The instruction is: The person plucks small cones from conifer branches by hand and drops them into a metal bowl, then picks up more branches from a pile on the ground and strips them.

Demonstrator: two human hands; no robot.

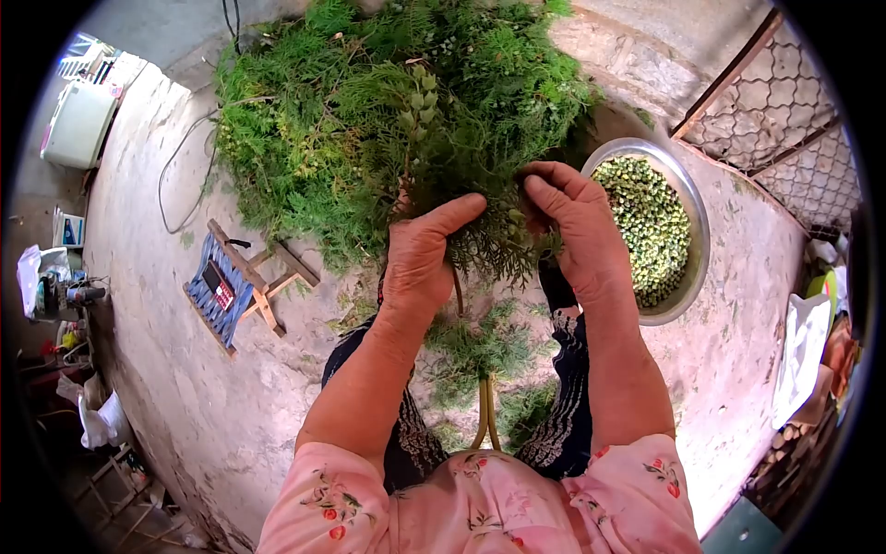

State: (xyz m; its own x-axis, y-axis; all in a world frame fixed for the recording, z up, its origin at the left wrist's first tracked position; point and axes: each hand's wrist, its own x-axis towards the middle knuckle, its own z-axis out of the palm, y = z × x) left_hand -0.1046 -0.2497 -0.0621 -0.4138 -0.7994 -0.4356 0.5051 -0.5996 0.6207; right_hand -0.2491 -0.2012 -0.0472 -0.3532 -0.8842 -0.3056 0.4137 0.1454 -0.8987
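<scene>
My left hand (423, 254) is closed around a green, scale-leaved conifer branch (494, 245), its thumb lying across the foliage. Pale green cones (420, 100) show on a sprig just beyond that hand. At the branch's right side, my right hand (583, 226) has thumb and fingers drawn together in a pinch; whatever is between the fingertips is hidden. Close to the right of this hand stands a round metal basin (699, 217) holding many small green cones (646, 231). A big heap of cut conifer branches (305, 138) lies beyond both hands.
On the concrete floor (175, 369), a small wooden stool (254, 282) with a blue woven seat lies to the left, a dark phone-like object (220, 284) on it. Loose green sprigs (475, 351) lie between my legs. Wire mesh (775, 102) stands at the right.
</scene>
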